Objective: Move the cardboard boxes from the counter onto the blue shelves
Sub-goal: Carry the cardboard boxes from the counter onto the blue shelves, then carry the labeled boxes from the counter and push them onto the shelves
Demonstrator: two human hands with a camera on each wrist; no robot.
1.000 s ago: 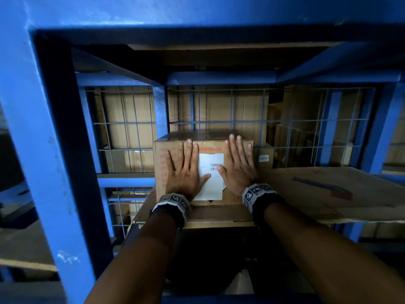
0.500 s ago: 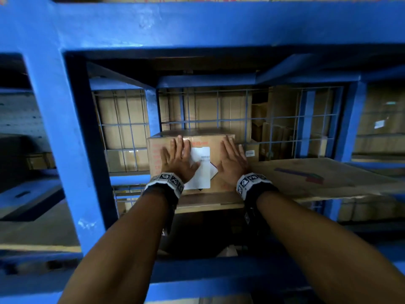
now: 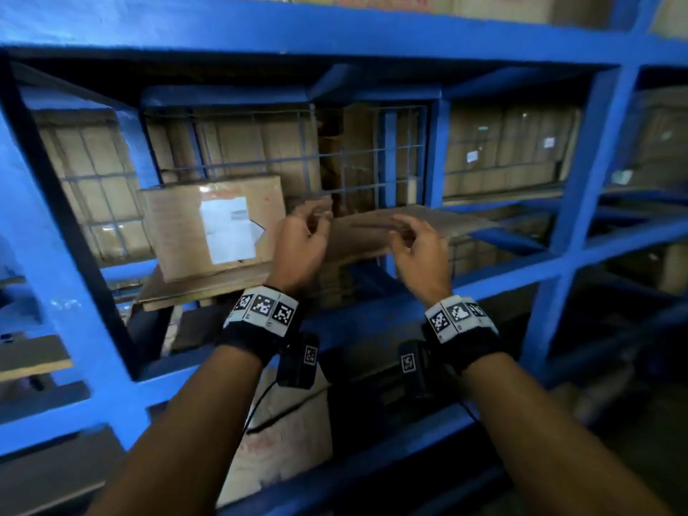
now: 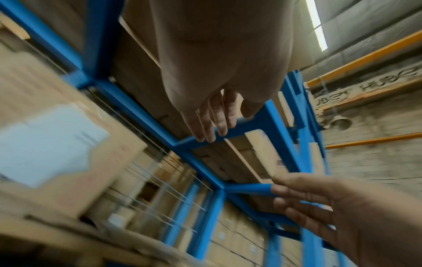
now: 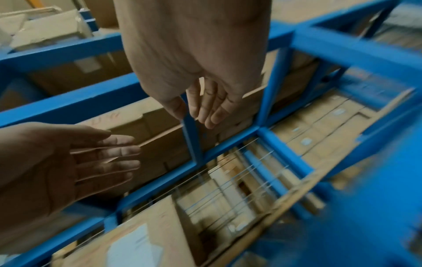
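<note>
A cardboard box (image 3: 212,225) with a white label stands on a board on the blue shelf (image 3: 298,27), at the left of the bay. It also shows blurred in the left wrist view as the box (image 4: 52,150) and in the right wrist view as the box (image 5: 141,240). My left hand (image 3: 303,232) hangs in the air to the right of the box, off it, fingers relaxed and holding nothing. My right hand (image 3: 417,243) hovers further right, also empty with loose fingers. In the wrist views the left hand (image 4: 212,119) and right hand (image 5: 203,106) show straight, spread fingers.
A wire mesh panel (image 3: 283,158) backs the bay, with more cardboard boxes (image 3: 502,150) stacked behind and to the right. A flat board (image 3: 409,225) covers the shelf right of the box. Blue uprights (image 3: 584,202) and crossbars frame the bay; another box (image 3: 286,452) sits on a lower level.
Both hands have come off the front face of the box and drawn back to the right, fingers relaxed. The box stays on the shelf. The head view has shifted right.
</note>
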